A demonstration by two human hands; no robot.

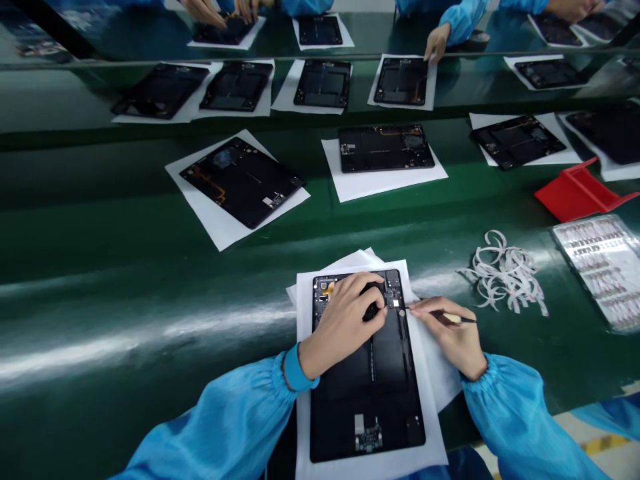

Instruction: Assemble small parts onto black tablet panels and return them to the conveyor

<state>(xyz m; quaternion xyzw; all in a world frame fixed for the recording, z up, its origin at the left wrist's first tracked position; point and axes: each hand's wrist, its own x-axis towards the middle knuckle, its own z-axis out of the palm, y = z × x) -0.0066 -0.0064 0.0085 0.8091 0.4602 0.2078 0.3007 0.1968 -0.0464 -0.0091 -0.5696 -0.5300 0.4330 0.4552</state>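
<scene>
An opened tablet (365, 393) lies in front of me with its dark inside facing up and its small circuit parts at both ends. My left hand (345, 313) rests over its top end, thumb and index finger brought together near the board; whatever they pinch is too small to make out. From the right, my right hand (453, 337) grips slim dark tweezers (454, 318) with a pale section. Their tip reaches the tablet's upper right edge, beside a small white square part. White sheets (435, 427) lie under the tablet.
More opened tablets (243, 180) on white paper lie further back. At right are curled white strips (510, 273), a red scoop-shaped tray (583, 190) and a clear tray of small parts (600, 267). A co-worker's hand (437, 43) touches a tablet across the line.
</scene>
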